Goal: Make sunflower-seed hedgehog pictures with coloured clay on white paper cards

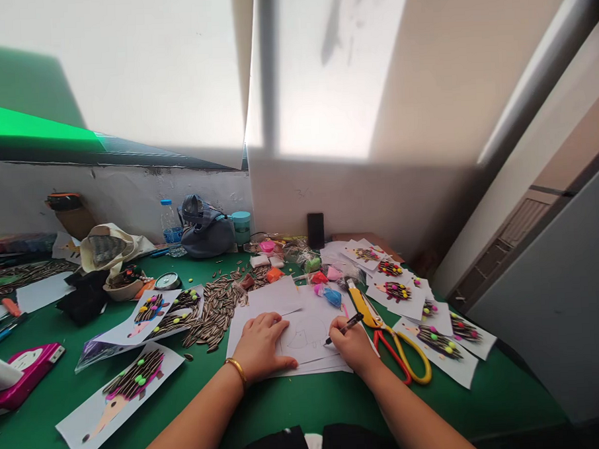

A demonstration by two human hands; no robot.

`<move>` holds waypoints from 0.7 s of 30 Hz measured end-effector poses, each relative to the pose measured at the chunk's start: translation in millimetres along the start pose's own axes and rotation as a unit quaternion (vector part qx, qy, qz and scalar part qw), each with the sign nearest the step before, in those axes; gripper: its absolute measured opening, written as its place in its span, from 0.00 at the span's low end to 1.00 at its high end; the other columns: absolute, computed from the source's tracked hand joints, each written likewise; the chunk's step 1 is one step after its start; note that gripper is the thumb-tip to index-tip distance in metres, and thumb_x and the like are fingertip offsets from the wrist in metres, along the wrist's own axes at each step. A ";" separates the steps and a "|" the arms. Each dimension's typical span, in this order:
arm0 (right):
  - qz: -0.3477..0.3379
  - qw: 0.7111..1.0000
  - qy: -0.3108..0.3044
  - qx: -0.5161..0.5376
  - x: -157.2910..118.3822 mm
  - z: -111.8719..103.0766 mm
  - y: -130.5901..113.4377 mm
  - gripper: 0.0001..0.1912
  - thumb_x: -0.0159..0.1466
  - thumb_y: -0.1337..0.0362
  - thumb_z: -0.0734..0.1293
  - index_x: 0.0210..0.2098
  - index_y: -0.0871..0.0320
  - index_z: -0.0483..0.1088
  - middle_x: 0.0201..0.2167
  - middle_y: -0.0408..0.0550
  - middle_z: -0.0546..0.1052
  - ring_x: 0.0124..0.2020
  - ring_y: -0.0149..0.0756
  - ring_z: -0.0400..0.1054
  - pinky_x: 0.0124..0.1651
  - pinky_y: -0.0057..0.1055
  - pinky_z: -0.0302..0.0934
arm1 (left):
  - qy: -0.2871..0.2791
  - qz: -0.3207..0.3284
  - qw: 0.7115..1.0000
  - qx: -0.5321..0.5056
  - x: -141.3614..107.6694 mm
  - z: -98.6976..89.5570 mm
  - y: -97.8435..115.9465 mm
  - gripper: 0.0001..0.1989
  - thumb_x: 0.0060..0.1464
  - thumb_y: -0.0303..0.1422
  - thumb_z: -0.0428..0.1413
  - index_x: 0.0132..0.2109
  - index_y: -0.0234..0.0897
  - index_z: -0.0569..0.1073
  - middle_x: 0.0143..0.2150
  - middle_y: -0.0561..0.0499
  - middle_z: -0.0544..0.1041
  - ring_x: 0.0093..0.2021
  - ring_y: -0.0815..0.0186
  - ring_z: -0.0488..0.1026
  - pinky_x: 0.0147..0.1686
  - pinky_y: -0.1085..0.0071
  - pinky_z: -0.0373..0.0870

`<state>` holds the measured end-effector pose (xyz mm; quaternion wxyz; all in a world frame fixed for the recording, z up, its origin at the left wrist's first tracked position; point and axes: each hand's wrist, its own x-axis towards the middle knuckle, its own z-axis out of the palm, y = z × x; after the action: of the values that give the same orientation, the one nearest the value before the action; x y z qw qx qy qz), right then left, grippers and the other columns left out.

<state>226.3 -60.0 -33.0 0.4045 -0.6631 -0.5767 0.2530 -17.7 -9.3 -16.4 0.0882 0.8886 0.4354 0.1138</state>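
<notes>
My right hand [353, 342] grips a black pen [351, 323], its tip on or just over a white sheet [303, 304]. Thin dark outlines of a drawing [304, 338] show on that sheet between my hands. My left hand [262, 345], with a gold bangle on the wrist, lies flat on the left part of the paper, fingers stretched out. More sheets are stacked underneath. Just right of my right hand lie scissors [409, 362] with red and yellow handles and a yellow utility knife [362, 304].
Sunflower seeds [211, 311] are heaped left of the paper. Hedgehog cards [133, 394] lie left, and more cards [436, 344] right. Coloured clay packets [326, 276] sit behind the paper. A phone [315, 230], bottle [170, 223] and grey bag [205, 235] stand by the wall.
</notes>
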 end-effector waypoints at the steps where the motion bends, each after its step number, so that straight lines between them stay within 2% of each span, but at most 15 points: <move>1: 0.000 1.000 0.001 0.000 0.4 0.1 0.8 0.09 0.56 0.64 0.58 0.21 0.54 0.64 0.19 0.40 0.69 0.25 0.35 0.64 0.28 0.28 0.53 | -0.001 -0.001 1.000 0.000 0.0 0.0 0.0 0.42 0.36 0.59 0.64 0.58 0.47 0.71 0.59 0.44 0.70 0.60 0.47 0.64 0.59 0.49 0.57; 11: -0.021 1.000 0.018 0.002 1.4 -0.4 2.4 0.09 0.58 0.62 0.57 0.23 0.54 0.65 0.21 0.41 0.71 0.29 0.38 0.67 0.32 0.29 0.55 | -0.004 -0.002 1.000 0.002 0.5 -0.6 0.1 0.42 0.37 0.60 0.63 0.58 0.47 0.71 0.60 0.43 0.69 0.60 0.47 0.63 0.59 0.49 0.56; 21: -0.011 1.000 0.001 0.000 -0.2 -1.5 -1.3 0.09 0.56 0.64 0.58 0.22 0.54 0.64 0.19 0.40 0.70 0.26 0.36 0.65 0.29 0.28 0.54 | -0.003 0.001 1.000 0.000 -0.2 0.0 -0.4 0.43 0.36 0.60 0.63 0.58 0.47 0.70 0.60 0.43 0.69 0.60 0.47 0.63 0.59 0.50 0.56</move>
<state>226.7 -60.6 -31.1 0.4085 -0.6568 -0.5834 0.2478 -18.2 -9.2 -16.6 0.0890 0.8893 0.4345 0.1113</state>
